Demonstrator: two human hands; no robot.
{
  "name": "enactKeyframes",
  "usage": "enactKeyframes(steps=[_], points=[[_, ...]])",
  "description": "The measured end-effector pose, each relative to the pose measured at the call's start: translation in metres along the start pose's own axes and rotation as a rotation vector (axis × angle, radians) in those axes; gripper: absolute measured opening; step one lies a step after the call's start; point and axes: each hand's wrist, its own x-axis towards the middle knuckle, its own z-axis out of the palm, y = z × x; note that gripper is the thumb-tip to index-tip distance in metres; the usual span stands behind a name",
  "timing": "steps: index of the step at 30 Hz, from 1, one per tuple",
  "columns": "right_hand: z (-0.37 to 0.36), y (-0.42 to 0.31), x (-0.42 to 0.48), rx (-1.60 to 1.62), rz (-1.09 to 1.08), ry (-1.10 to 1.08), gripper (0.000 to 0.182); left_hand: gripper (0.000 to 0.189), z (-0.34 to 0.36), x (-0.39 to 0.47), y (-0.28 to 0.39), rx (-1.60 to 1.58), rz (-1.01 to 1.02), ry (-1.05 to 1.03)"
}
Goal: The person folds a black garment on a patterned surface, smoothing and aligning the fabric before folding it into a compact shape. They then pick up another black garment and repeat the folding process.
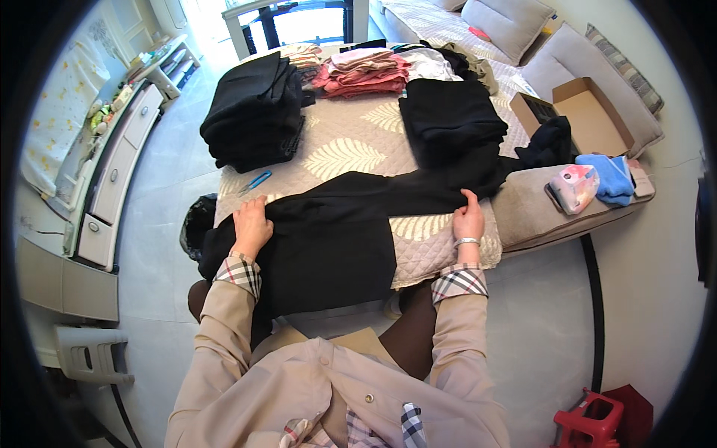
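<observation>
Across the near end of the table lies a black cloth garment (330,252), with a wide part hanging over the front edge and a narrower length running right. My left hand (252,227) grips its upper edge on the left. On the right, my right hand (469,218) holds the lower edge of the narrower length between thumb and fingers. The garment's left end is partly hidden behind my left forearm. Blue-handled thread snips (257,180) lie just beyond my left hand. Folded black garments form a tall stack (252,112) at left and another stack (454,117) at right.
Pink folded clothes (364,73) sit at the table's far end. A bin lined with black plastic (199,227) stands by the left edge. On the right are a sofa seat (538,207), an open cardboard box (594,117) and a blue cloth (610,176). A red stool (588,417) stands lower right.
</observation>
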Motion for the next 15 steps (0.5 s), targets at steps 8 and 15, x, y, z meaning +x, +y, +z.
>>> enactKeyframes(steps=[8, 15], points=[[-0.018, 0.047, -0.008, 0.185, 0.105, 0.362, 0.025, 0.025, -0.064, -0.103, 0.032, -0.143, 0.337, 0.249], [-0.006, 0.087, -0.020, 0.155, 0.109, 0.253, 0.026, 0.041, -0.051, -0.184, 0.018, -0.135, 0.082, 0.163]])
